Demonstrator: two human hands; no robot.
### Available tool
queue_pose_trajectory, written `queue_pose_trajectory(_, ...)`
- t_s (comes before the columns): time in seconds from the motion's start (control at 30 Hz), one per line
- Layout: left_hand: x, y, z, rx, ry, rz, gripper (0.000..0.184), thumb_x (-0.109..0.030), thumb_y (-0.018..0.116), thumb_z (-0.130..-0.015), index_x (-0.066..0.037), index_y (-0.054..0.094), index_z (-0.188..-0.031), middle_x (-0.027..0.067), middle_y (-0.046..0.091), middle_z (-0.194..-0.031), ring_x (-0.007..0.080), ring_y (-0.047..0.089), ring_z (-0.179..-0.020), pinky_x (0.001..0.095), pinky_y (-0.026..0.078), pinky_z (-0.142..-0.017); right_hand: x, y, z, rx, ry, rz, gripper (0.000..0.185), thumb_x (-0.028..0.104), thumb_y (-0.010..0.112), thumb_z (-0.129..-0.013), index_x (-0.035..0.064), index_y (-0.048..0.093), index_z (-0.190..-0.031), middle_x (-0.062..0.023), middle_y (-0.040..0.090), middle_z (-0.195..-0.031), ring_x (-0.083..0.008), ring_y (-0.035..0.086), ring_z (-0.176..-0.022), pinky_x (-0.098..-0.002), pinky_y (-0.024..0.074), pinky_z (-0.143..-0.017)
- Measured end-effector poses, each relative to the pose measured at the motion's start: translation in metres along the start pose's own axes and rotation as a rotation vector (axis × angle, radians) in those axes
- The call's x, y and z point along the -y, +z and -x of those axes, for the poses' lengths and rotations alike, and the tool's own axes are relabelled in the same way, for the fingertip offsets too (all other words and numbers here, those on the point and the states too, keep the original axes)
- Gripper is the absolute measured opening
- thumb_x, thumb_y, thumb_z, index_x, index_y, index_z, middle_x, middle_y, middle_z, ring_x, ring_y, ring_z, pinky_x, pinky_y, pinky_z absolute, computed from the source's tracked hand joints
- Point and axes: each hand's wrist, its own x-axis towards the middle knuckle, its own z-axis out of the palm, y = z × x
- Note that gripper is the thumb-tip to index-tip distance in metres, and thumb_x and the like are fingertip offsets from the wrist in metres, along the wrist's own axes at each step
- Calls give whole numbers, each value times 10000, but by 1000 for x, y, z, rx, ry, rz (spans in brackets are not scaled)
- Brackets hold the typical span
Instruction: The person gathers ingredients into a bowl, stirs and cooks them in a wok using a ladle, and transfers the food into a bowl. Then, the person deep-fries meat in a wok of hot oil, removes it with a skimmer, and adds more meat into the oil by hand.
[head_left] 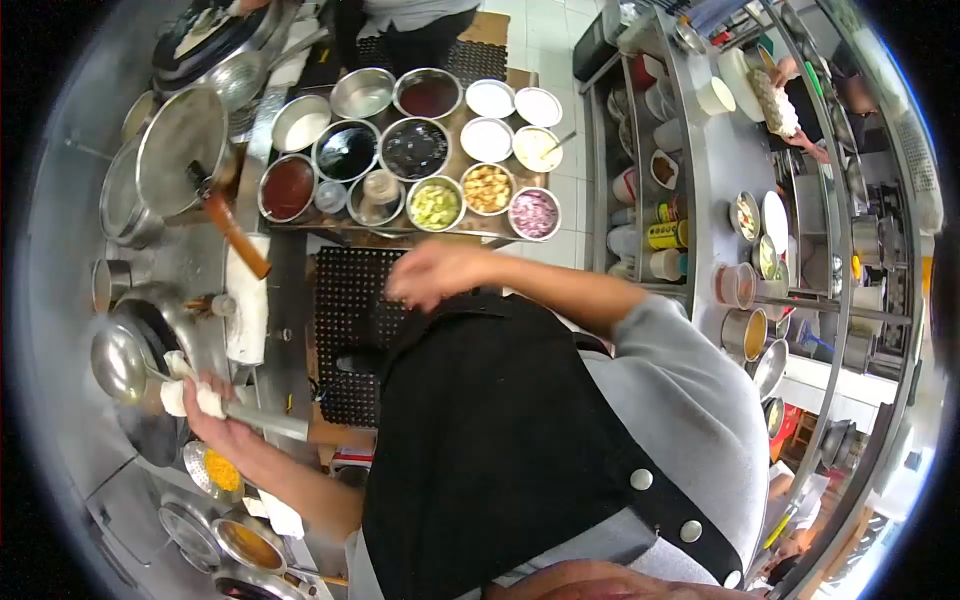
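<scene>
Head view, as seen from the floor: a steel cooking counter (170, 255) runs along the left side of the room; a table (480, 228) carrying round containers (362, 95) stands beyond the right hand (435, 275). Pale floor tiles (567, 200) separate this table from a steel bench (705, 150) with shelves. A black perforated mat (350, 300) lies beside the counter. A large pot (183, 150) sits on the counter; a wooden-handled utensil (235, 235) projects at its rim, near a folded towel (247, 310). Left hand (222, 425): over the counter, clenched around a white cloth (172, 398), near the ladle (118, 362). A long handle (265, 418) passes at this hand; I cannot tell whether it joins the ladle. Right hand: raised near the table edge, blurred; its grip cannot be determined. A strainer (191, 462) of orange food sits near the left forearm. The wearer's black apron (480, 430) blocks part of the mat. A second person (420, 50) stands beyond the table.
</scene>
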Motion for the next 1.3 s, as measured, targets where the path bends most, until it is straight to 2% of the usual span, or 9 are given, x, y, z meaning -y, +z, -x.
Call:
queue_pose_trajectory(0.03,7,14,12,-4,-8,-10,307,-241,657,-975,-32,531,-1161,47,568,-823,100,439,-591,269,353,-505,-33,-35,39,-333,120,-57,327,376,647,-1012,74,756,-1071,-81,749,-954,-157,713,-783,-340,567,-640)
queue_pose_trajectory(0.07,12,29,28,44,-39,-25,324,-250,658,-973,-26,528,-1167,59,576,-844,101,441,-586,256,357,-511,-157,-92,33,-639,19,800,209,262,687,-991,75,746,-919,-71,739,-899,-171,703,-740,-340,556,-609)
queue_pose_trajectory(0.13,27,42,48,37,-129,-45,365,-244,646,-958,11,510,-1181,106,594,-895,112,447,-551,241,372,-482,-193,-158,87,-1454,39,-39,304,277,768,-912,32,662,-1057,-82,667,-737,-163,617,-586,-323,487,-484)
queue_pose_trajectory(0.17,34,55,59,22,-137,-60,365,-244,646,-958,11,510,-1181,106,594,-895,112,447,-551,241,372,-482,-160,-180,110,-1433,191,-145,490,306,786,-891,-7,599,-1218,-89,655,-716,-146,611,-583,-317,484,-476)
queue_pose_trajectory(0.23,58,88,84,351,-280,-2,434,-263,611,-976,32,445,-1248,137,570,-937,119,473,-574,246,391,-442,-186,-235,100,-1389,169,-29,430,298,748,-909,-15,662,-1192,-157,723,-798,-236,688,-628,-368,535,-548)
queue_pose_trajectory(0.43,149,127,122,436,-591,-192,706,-244,682,-804,53,444,-1398,161,642,-993,144,550,-545,244,430,-435,-155,-232,123,-1147,37,679,277,305,608,-948,106,791,-1010,-191,734,-1000,-442,680,-926,-497,552,-837)
queue_pose_trajectory(0.5,171,140,131,345,-663,-410,624,-196,700,-770,82,546,-1307,157,695,-911,180,642,-629,247,504,-519,-155,-226,143,-1187,-14,718,268,258,597,-975,74,776,-1050,-189,756,-954,-359,731,-811,-445,576,-762)
queue_pose_trajectory(0.6,200,164,128,444,-784,-674,462,-140,683,-768,51,656,-1188,113,726,-984,171,681,-807,294,532,-751,-160,-230,161,-1331,-20,17,298,214,608,-1009,-52,697,-1110,-168,775,-923,-134,674,-610,-300,546,-604)
queue_pose_trajectory(1.3,254,239,155,526,-844,-824,489,-94,669,-765,2,656,-1245,34,682,-992,122,618,-809,274,495,-704,-224,-245,170,-1321,-75,-731,259,184,606,-1019,-27,668,-1157,-175,759,-990,-140,644,-611,-250,392,-446)
